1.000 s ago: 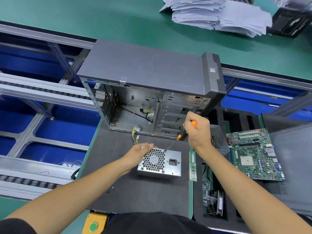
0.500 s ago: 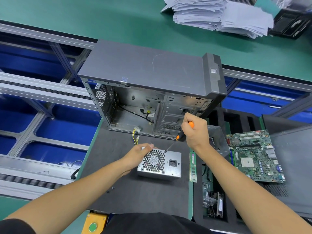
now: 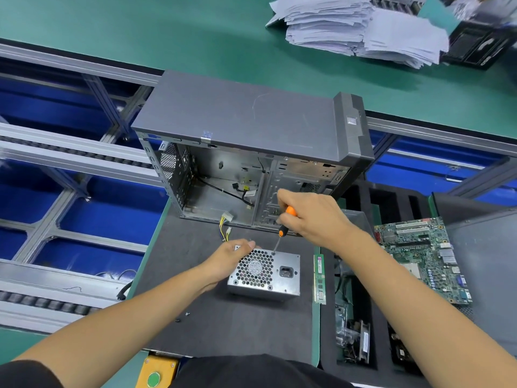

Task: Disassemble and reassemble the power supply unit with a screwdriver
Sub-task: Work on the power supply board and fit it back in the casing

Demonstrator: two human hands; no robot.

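Since the frame a second ago little has moved: the right hand (image 3: 316, 219) has tilted the screwdriver (image 3: 282, 229) slightly more upright, its tip staying at the top edge of the power supply unit (image 3: 265, 273), and the left hand (image 3: 232, 259) keeps its place on the unit's left end. The open computer case (image 3: 246, 152) stands at the far edge of the dark mat (image 3: 223, 317), its metal interior facing the person. To the right a motherboard (image 3: 425, 259) lies flat, well apart from the unit, and a memory stick (image 3: 319, 278) lies just beside the unit's right side. The unit sits on the mat, fan grille up. The left hand's fingers curl over its far left corner, thumb on top. The right hand's fingers are clamped round the orange-and-black handle, above and behind the unit, shaft slanting down to a screw by the grille. Two small screws (image 3: 182, 317) lie on the mat near the left forearm.
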